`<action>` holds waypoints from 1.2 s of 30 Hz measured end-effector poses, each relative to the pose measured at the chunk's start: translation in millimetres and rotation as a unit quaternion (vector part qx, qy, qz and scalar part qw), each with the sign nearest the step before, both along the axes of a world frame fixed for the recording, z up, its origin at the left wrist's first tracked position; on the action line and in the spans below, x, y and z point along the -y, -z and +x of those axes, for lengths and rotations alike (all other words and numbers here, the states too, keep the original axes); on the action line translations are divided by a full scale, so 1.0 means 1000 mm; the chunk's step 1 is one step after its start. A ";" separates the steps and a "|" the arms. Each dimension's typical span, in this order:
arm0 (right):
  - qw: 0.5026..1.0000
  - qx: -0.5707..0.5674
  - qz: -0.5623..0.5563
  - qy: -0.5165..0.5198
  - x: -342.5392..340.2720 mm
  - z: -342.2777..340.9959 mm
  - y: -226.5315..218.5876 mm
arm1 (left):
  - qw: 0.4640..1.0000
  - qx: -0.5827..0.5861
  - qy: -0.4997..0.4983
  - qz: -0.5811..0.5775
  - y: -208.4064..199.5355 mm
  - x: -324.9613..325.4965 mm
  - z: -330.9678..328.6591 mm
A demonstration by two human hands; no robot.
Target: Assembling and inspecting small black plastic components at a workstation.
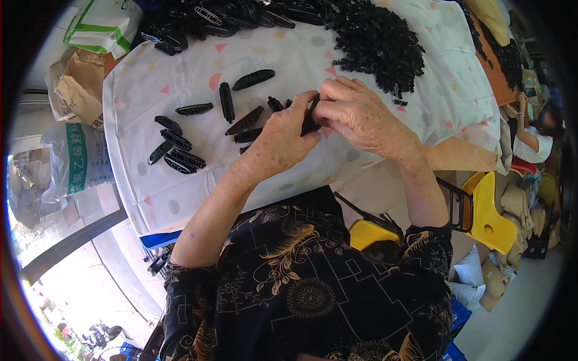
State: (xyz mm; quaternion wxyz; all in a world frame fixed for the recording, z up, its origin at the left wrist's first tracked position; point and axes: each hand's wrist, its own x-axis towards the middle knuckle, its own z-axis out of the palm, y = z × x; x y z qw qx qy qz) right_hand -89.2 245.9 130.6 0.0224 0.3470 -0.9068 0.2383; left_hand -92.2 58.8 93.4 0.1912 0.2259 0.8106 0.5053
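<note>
My left hand (282,137) grips a dark, elongated black plastic part (310,118) between thumb and fingers, over the near half of the table. At its far end my right hand (365,115) pinches, with curled fingers against the part. Whether a second small piece sits in the right fingertips is hidden. Left of my hands lie several slim black plastic pieces with rounded ends, among them an upright-lying one (226,102), a slanted one (244,121) and one farther back (254,79). More of them form a loose group (176,140) at the left.
A large heap of small black clips or pieces (379,48) covers the back right; larger black housings (220,21) pile up at the back. The patterned white tablecloth (198,72) drapes the table. Yellow chairs (490,216) stand right; bags (84,84) sit left. Another person (533,141) works far right.
</note>
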 end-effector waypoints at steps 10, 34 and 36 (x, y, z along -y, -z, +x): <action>0.823 0.335 -0.419 0.188 0.011 0.002 0.038 | 0.971 0.141 -0.081 0.173 0.013 -0.007 -0.008; 0.768 0.385 -0.492 0.140 -0.003 -0.013 0.062 | 0.998 -0.036 -0.048 0.009 -0.001 0.011 -0.014; 0.811 0.347 -0.455 0.121 -0.001 -0.029 0.065 | 0.930 -0.341 -0.046 -0.130 0.006 0.009 -0.001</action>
